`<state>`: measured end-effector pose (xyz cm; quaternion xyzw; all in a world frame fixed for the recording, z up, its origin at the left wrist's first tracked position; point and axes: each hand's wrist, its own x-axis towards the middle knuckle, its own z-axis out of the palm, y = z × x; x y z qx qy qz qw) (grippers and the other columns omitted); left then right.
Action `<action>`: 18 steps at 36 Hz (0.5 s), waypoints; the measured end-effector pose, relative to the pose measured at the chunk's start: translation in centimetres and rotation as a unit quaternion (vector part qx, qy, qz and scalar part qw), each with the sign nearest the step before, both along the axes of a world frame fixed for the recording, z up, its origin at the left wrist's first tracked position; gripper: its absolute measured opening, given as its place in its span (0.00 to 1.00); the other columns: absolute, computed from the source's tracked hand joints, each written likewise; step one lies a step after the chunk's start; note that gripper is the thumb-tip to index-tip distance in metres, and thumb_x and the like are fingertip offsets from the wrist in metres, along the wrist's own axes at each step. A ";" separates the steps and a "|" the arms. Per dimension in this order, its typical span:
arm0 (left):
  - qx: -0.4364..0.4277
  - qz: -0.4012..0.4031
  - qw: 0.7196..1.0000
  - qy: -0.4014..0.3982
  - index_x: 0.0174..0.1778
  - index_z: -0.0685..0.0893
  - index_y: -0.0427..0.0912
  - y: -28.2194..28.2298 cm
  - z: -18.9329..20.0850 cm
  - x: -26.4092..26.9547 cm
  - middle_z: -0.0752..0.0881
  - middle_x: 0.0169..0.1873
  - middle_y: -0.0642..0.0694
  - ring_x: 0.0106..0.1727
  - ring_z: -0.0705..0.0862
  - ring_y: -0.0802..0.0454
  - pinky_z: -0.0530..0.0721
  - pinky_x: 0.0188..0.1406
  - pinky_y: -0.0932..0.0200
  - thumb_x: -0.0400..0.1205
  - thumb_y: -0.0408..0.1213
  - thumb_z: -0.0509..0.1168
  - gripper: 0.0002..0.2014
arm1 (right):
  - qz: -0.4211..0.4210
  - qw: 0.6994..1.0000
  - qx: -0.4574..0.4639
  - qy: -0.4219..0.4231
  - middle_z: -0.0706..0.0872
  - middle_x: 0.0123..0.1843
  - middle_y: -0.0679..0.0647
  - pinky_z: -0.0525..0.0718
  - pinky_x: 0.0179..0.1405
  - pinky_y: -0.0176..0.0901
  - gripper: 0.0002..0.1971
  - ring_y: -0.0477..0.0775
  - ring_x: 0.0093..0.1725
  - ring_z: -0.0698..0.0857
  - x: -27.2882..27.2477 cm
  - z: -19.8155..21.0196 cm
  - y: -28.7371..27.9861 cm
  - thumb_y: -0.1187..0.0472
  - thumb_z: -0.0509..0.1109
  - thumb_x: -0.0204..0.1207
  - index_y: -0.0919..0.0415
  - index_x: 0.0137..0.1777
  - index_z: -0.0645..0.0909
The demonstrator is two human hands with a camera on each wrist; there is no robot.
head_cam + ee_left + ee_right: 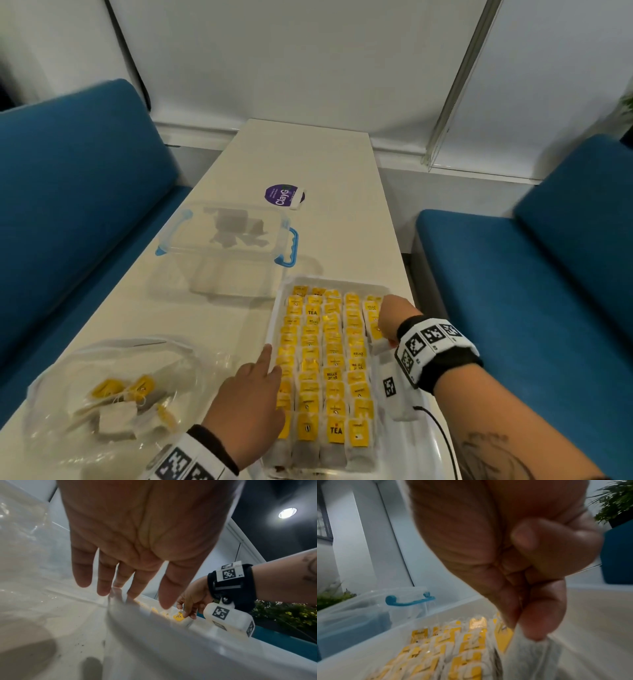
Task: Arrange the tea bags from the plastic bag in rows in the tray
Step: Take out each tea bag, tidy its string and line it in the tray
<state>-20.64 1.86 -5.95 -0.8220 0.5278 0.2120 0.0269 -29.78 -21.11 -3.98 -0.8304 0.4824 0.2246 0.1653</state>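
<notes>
A clear tray (pixel 273 325) lies on the white table near me, filled with rows of yellow-tagged tea bags (pixel 334 373). My right hand (pixel 388 325) hovers over the tray's far right column and pinches a tea bag (pixel 532 660) between thumb and fingers; the bag hangs below the fingertips (pixel 541 626). My left hand (pixel 267 366) rests with straight fingers on the tray's left rim (pixel 154 635) and holds nothing. The plastic bag (pixel 113 394) lies at the lower left with several tea bags inside.
A clear lidded box (pixel 226 236) with blue handles (pixel 407 601) stands behind the tray, on top of another clear container. A purple round sticker (pixel 283 196) lies farther back. Blue sofas (pixel 68 205) flank the narrow table on both sides.
</notes>
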 end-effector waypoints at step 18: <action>-0.095 0.071 0.987 0.106 0.82 0.51 0.54 1.6 0.0 1.1 0.36 0.82 0.48 0.83 0.48 0.49 0.59 0.79 0.52 0.82 0.47 0.59 0.33 | -0.109 0.975 -0.072 -0.182 0.77 0.62 0.62 0.79 0.51 0.49 0.13 0.64 0.55 0.82 0.9 -1.1 1.5 0.62 0.64 0.78 0.61 0.61 0.73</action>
